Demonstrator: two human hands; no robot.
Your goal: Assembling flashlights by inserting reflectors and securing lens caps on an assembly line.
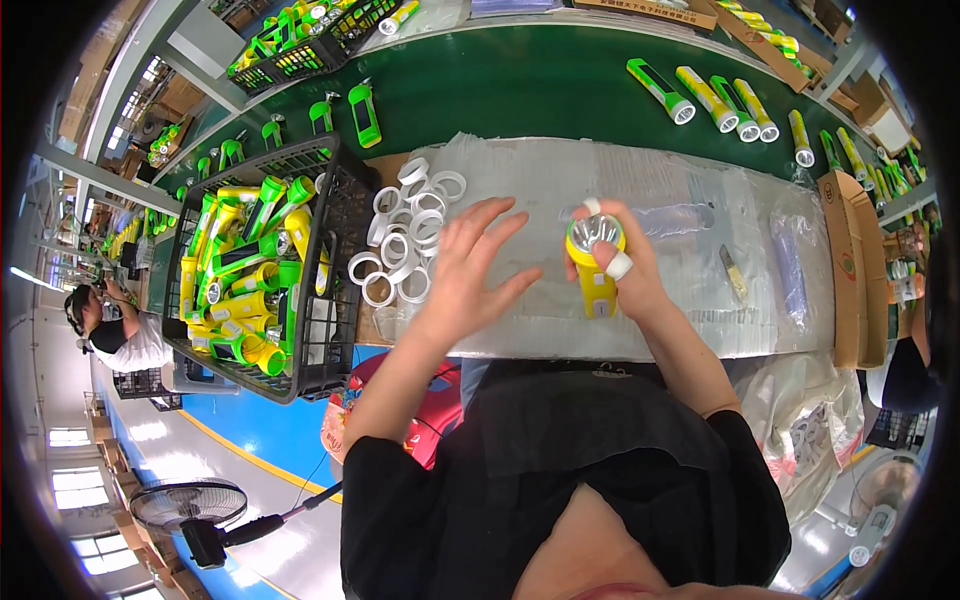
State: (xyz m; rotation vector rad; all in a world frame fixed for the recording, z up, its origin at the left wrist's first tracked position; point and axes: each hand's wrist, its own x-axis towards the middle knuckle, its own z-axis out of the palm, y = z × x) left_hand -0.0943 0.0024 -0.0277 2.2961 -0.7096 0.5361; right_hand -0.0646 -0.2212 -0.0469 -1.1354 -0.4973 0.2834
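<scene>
My right hand [625,255] grips a yellow flashlight [597,295], its shiny reflector head tilted up and toward me. White bands wrap the thumb and a finger of that hand. To its left my left hand [477,262] hovers with fingers spread and nothing in them. Close beside the left hand lies a loose pile of white plastic rings [405,240]. Both hands are over a work surface covered with clear plastic sheeting [530,325].
At left stands a black crate [330,290] full of green and yellow flashlights [240,255]. Several flashlights [660,90] lie on the green bench [500,90] beyond. A utility knife [733,274] rests to the right, near a cardboard box [850,270]. A co-worker [120,325] is at far left.
</scene>
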